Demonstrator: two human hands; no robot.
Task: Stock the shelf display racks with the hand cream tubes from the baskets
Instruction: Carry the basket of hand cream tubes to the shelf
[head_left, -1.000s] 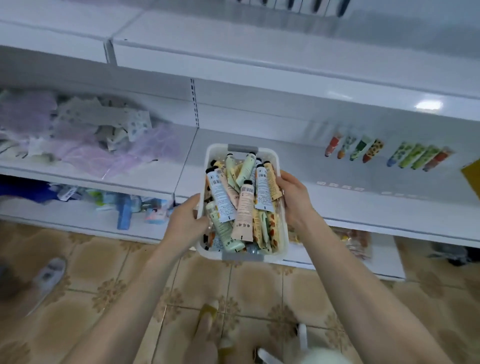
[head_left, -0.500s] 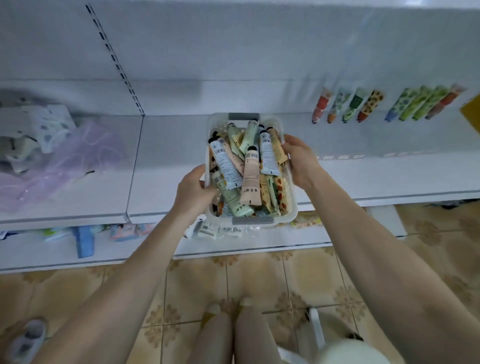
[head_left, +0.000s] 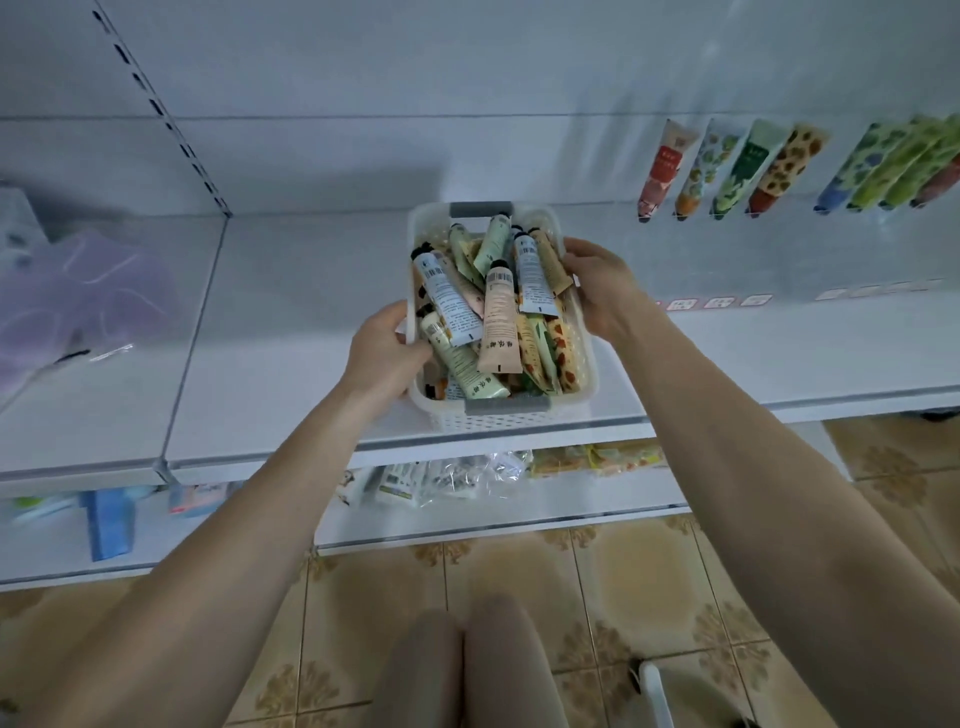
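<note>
Item 1. White slotted basket (head_left: 498, 422), grey handle pads at its near and far ends. Held between both hands, over the front part of the white shelf (head_left: 291, 338); whether its base rests on the shelf cannot be told.

Item 2. Hand cream tubes (head_left: 500, 322), mixed colours, heaped loosely inside the basket between the two sets of fingers, most with caps pointing away from the person.

Item 3. Left hand (head_left: 384, 358): fingers curled over the basket's left rim, gripping it, thumb lying inside against the tubes.

Item 4. Right hand (head_left: 602, 291): fingers closed round the right rim near the far corner, gripping it.

Item 5. Row of tubes (head_left: 727, 171), upright, caps down, against the back panel, beyond and to the right of the right fingers.

Item 6. Purple bag (head_left: 78, 291), on the neighbouring shelf, well left of the left fingers.

Item 7. Clear packets (head_left: 441, 480), on the lower shelf below the basket.

Item 8. Patterned tile floor (head_left: 623, 571), beneath the forearms.
</note>
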